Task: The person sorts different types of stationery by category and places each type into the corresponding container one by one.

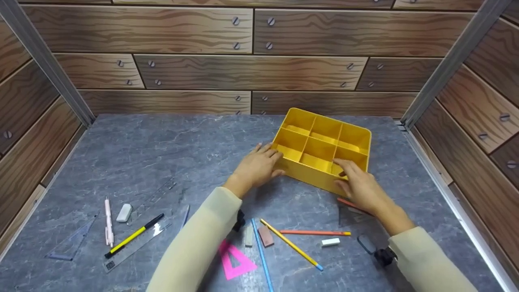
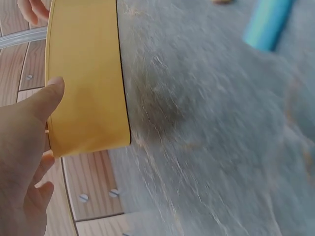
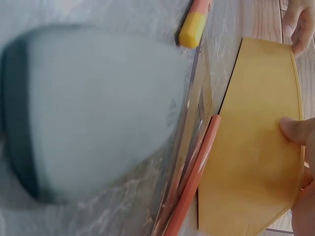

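Observation:
A yellow box (image 1: 310, 175) with several square compartments, all without contents, stands at an angle toward the back right of the table. My left hand (image 1: 256, 167) holds its front left corner, the thumb flat on the front wall and the other fingers round the side. Near the front right corner my right hand (image 1: 360, 183) pinches the front wall, thumb outside and fingers over the rim. In the right wrist view a red pencil (image 3: 197, 172) lies along the foot of the box, beside a clear ruler-like strip.
Between my forearms lie a yellow pencil (image 1: 290, 243), a blue pencil (image 1: 262, 255), a reddish eraser (image 1: 266, 236), a small white eraser (image 1: 330, 242) and a pink set square (image 1: 248, 266). Farther left are a pink pen (image 1: 108, 223), a yellow-and-black pen (image 1: 134, 237) and a clear set square (image 1: 72, 256).

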`<act>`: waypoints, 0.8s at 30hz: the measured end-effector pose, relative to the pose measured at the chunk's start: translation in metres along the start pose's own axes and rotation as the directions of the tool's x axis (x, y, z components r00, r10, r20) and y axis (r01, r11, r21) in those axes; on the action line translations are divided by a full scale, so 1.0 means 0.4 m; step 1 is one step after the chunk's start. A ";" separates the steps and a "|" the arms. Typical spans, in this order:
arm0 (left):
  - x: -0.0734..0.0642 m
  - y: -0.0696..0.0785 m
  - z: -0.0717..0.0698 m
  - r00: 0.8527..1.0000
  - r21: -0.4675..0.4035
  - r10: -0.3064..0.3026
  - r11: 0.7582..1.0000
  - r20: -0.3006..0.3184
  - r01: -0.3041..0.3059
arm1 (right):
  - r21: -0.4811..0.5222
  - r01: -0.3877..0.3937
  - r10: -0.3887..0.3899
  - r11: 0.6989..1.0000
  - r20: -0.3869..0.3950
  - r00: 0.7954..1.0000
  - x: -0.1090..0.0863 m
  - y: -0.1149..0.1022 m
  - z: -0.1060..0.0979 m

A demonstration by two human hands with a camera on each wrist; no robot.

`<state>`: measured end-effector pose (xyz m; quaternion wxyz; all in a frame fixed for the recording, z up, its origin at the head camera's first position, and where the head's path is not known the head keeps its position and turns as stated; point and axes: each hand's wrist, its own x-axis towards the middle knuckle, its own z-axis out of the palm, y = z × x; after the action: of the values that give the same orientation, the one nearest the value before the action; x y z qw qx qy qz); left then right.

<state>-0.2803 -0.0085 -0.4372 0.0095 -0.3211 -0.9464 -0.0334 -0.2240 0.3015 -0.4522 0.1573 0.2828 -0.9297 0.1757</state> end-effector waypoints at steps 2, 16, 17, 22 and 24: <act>-0.015 -0.007 -0.002 1.000 0.004 0.012 1.000 -0.012 -0.012 | 0.002 -0.018 0.018 1.000 -0.004 1.000 0.002 -0.003 0.002; -0.131 -0.063 0.015 0.958 0.035 0.150 0.989 -0.244 -0.146 | -0.032 0.000 -0.001 0.999 -0.040 0.999 0.024 -0.038 0.033; -0.138 -0.068 0.018 0.951 0.037 0.158 0.987 -0.265 -0.154 | -0.032 0.011 -0.013 0.999 -0.045 0.999 0.028 -0.042 0.035; -0.175 -0.084 0.032 0.932 0.020 0.155 0.987 -0.328 -0.157 | -0.018 0.059 -0.060 0.998 -0.057 0.997 0.040 -0.059 0.047; -0.193 -0.087 0.036 0.927 0.012 0.152 0.988 -0.342 -0.157 | -0.013 0.075 -0.075 0.997 -0.064 0.995 0.042 -0.066 0.053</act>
<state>-0.2402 -0.0819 -0.4567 0.1738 -0.3838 -0.9019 -0.0950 -0.2261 0.2644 -0.4581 0.1951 0.3108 -0.9138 0.1740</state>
